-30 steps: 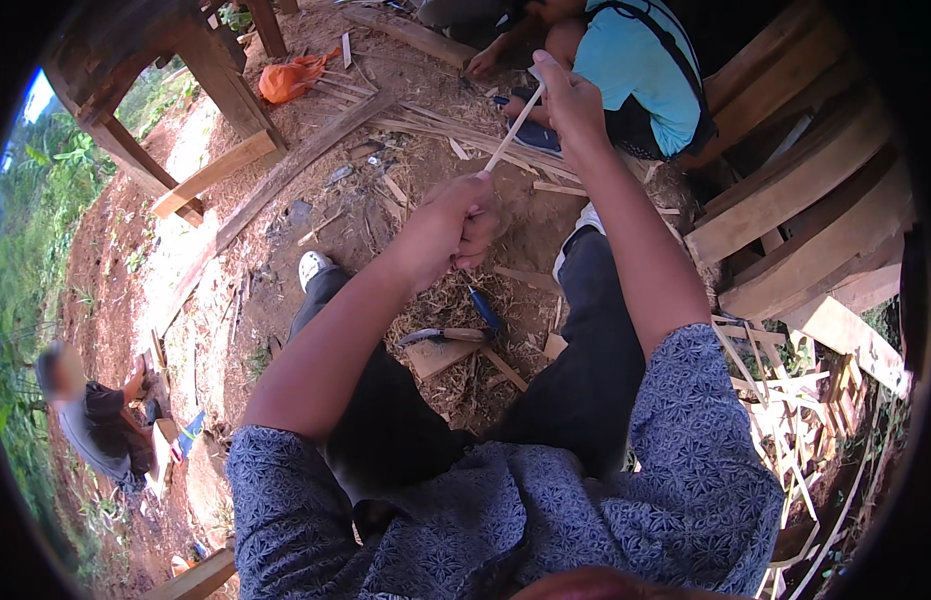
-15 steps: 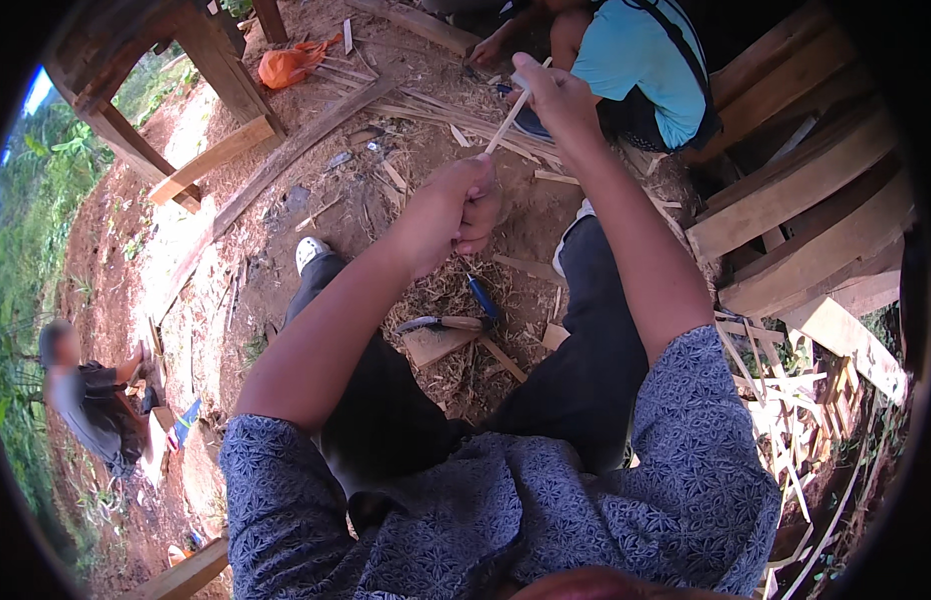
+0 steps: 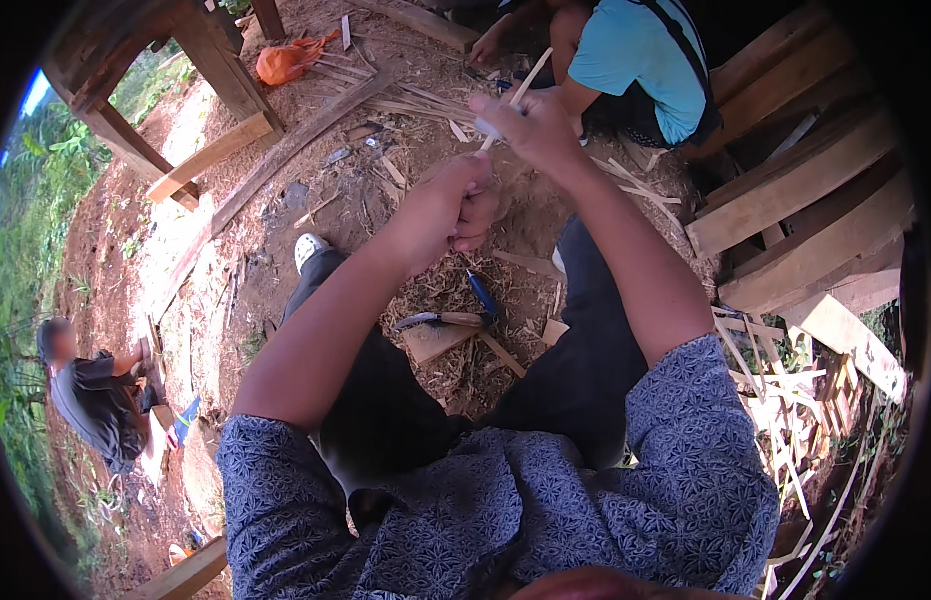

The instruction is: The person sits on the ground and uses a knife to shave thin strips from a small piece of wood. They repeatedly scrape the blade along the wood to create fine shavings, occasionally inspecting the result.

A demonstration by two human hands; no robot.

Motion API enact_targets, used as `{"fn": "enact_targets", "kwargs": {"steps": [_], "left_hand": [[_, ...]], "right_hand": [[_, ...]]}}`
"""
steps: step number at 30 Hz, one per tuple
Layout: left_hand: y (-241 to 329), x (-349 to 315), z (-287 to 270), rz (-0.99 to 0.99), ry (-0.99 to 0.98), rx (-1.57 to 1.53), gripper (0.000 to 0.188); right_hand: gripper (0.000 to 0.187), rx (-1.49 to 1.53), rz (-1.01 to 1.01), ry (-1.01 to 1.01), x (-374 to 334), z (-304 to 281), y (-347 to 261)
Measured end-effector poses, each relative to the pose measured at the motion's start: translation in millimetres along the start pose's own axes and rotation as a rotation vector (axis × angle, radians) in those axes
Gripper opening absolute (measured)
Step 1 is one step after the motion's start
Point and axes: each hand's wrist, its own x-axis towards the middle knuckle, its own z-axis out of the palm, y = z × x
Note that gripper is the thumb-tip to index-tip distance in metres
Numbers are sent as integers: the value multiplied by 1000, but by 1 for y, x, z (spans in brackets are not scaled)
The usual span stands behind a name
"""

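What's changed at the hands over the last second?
The right hand has slid along the thin wooden stick toward the left hand, so the stick's far end now sticks out beyond it. No new hold or release shows. The left hand keeps its grip on the near end; the knife and blue-handled tool lie where they were.

Dirt ground; on it, shavings, long plank, orange bag
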Motion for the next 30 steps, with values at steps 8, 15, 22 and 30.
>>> {"fn": "enact_targets", "kwargs": {"steps": [8, 15, 22, 30], "left_hand": [[-4, -5, 2, -98, -60, 16, 35], [-5, -4, 3, -71, 57, 185, 35], [-5, -1, 5, -66, 10, 161, 34], [0, -4, 2, -60, -26, 184, 36]], "right_hand": [[53, 104, 205, 38, -1, -13, -9], [57, 154, 247, -152, -20, -5, -21], [55, 285, 307, 36, 7, -18, 2], [45, 315, 266, 73, 13, -29, -1]]}}
